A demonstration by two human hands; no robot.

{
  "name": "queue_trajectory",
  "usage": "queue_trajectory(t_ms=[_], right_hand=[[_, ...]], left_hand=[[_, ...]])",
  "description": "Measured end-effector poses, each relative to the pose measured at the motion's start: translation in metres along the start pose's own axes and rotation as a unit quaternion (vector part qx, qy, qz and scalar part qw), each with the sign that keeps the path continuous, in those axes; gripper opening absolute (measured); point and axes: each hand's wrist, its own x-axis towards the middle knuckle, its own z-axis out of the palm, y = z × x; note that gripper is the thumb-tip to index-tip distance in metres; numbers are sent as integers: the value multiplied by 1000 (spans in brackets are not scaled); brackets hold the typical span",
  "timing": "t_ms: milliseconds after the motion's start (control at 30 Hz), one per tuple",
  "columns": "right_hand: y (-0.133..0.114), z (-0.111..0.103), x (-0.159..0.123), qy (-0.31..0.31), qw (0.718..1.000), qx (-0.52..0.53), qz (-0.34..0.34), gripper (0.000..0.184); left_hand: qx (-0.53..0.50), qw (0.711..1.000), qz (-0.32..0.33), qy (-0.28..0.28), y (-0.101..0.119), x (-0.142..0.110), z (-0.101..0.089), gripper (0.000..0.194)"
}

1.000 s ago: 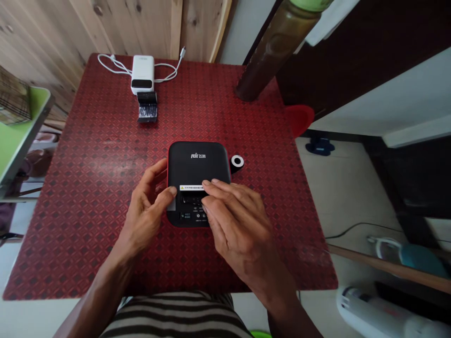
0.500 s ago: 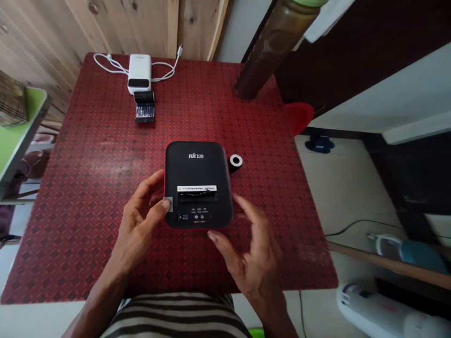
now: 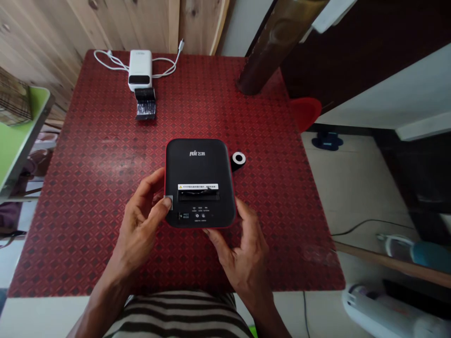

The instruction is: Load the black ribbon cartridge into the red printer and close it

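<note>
A black receipt printer with red sides and a paper slot lies in front of me on the red patterned table. My left hand grips its left side, the thumb on a small grey tab at the edge and the other fingers partly hidden along the side. At the lower right corner, my right hand has its fingers against the right side and its thumb at the front edge. Just beyond the printer's right side is a small roll, black outside with a white ring at its end.
At the back left of the table sit a white power bank with a white cable and a crumpled black strip. A tall brown bottle stands at the back right. A red stool shows past the right edge.
My right hand has moved in from the right and closed on the printer's lower right corner. The left hand keeps its hold. The view has shifted slightly.
</note>
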Motion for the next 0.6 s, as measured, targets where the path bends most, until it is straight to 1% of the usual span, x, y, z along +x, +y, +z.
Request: queue_trajectory(t_ms=[233,433,533,600], right_hand=[[0,2,3,12,1000,13,5,56],[2,3,3,6,999,44,1,57],[3,-2,4,-7,998,58,7,57],[4,-12,8,-29,997,67,14,60]], left_hand=[[-18,1000,-6,20,2,0,7,49],[11,1000,-6,25,3,4,7,54],[9,1000,-4,22,0,4,4,56],[-1,1000,-1,21,-2,4,3,55]])
